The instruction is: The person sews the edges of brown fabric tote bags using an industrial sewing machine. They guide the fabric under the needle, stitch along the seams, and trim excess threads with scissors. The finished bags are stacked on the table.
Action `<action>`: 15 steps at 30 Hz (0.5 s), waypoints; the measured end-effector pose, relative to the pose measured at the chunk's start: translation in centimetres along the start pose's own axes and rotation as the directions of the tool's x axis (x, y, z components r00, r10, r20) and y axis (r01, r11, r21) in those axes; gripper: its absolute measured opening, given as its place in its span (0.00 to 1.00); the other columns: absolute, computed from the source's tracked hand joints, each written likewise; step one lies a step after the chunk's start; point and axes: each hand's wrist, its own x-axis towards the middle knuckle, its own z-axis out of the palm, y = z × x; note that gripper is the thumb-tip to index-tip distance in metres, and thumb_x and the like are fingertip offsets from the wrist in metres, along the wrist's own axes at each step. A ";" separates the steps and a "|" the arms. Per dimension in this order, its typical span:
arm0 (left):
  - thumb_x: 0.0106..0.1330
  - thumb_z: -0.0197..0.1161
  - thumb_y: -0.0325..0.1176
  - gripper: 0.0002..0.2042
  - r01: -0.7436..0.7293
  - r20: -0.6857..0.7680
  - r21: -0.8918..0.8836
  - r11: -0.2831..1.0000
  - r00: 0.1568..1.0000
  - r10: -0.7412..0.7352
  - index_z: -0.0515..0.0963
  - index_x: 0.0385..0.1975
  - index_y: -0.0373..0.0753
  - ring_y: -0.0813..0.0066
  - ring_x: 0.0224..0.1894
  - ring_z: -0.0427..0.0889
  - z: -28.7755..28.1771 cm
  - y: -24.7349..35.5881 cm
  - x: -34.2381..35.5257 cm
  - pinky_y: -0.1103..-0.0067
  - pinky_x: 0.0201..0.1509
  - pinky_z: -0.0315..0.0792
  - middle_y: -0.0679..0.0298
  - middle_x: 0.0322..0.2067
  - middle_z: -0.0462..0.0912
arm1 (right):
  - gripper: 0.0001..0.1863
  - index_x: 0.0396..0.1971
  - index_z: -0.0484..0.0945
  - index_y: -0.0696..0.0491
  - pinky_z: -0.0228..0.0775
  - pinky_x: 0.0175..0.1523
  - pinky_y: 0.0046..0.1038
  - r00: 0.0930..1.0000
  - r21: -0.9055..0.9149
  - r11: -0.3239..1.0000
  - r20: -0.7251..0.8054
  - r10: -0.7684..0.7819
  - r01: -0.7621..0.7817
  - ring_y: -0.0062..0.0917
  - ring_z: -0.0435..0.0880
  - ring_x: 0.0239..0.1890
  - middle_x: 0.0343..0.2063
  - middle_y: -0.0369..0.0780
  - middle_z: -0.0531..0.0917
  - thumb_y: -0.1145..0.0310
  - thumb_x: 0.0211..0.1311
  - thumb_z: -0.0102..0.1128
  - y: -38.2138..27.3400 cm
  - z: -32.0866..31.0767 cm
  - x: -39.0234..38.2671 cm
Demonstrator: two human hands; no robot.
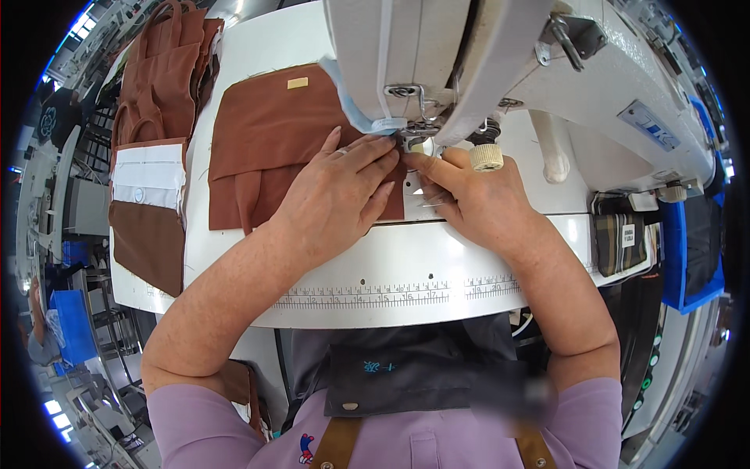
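Now the left hand (336,199) presses flat, fingers released, on the brown fabric (266,141). Right hand (476,203) pinches its edge at the sewing machine's (500,70) presser foot (414,133).

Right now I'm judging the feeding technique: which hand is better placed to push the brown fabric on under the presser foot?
Probably the left hand: it lies flat on the brown fabric, fingertips beside the presser foot. The right hand only pinches the fabric edge near the needle plate.

Lilac short sleeves, dark apron with tan straps, bare forearms.
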 end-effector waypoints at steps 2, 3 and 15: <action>0.66 0.65 0.26 0.14 0.005 -0.037 -0.023 1.000 0.999 -0.006 0.84 0.50 0.29 0.52 0.60 0.80 0.0 -0.4 0.5 0.62 0.63 0.75 0.51 0.56 0.83 | 0.14 0.45 0.85 0.49 0.77 0.35 0.42 1.000 0.027 0.999 -0.004 0.031 -0.030 0.39 0.87 0.30 0.28 0.42 0.85 0.68 0.58 0.69 -0.2 0.1 0.3; 0.66 0.64 0.26 0.13 0.000 -0.063 -0.024 1.000 0.998 -0.002 0.84 0.49 0.29 0.51 0.57 0.82 0.1 -0.6 0.7 0.63 0.60 0.77 0.50 0.52 0.84 | 0.13 0.45 0.85 0.50 0.78 0.36 0.42 0.999 0.040 0.998 -0.005 0.050 -0.049 0.40 0.87 0.30 0.29 0.42 0.85 0.68 0.59 0.68 -0.3 0.1 0.4; 0.64 0.63 0.25 0.09 0.053 -0.051 -0.077 0.996 0.997 -0.057 0.83 0.43 0.31 0.38 0.40 0.82 0.4 -2.7 1.8 0.56 0.47 0.77 0.42 0.37 0.84 | 0.07 0.35 0.82 0.48 0.81 0.33 0.41 0.997 -0.057 0.997 -0.044 0.056 -0.058 0.37 0.87 0.30 0.31 0.39 0.83 0.63 0.60 0.65 1.2 1.4 -0.2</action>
